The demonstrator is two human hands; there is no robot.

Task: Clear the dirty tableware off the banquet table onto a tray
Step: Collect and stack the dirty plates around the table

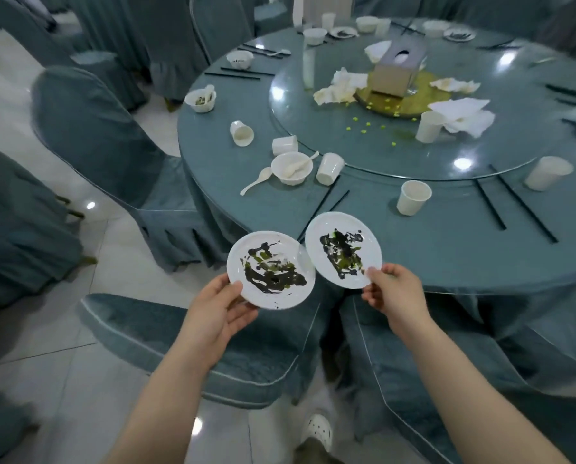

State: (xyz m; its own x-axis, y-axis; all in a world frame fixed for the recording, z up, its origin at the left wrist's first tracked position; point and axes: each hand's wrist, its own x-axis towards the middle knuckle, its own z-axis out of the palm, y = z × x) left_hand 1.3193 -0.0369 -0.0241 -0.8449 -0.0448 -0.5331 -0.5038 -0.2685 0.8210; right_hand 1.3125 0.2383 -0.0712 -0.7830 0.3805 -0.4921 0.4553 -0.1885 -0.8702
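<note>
I hold two small white plates smeared with dark and green sauce, side by side in the air at the near edge of the round banquet table (447,249). My left hand (213,309) grips the left plate (270,269) by its near rim, thumb on top. My right hand (393,293) pinches the right plate (343,249) at its lower right rim. The two plates' edges almost meet. No tray is in view.
On the table stand a white bowl with a spoon (292,168), a loose spoon (255,185), several white cups, upright (413,197) or tipped (328,168), black chopsticks (490,204), and a glass turntable (413,135) with crumpled napkins and a tissue box (397,67). Covered chairs (233,343) crowd below my arms.
</note>
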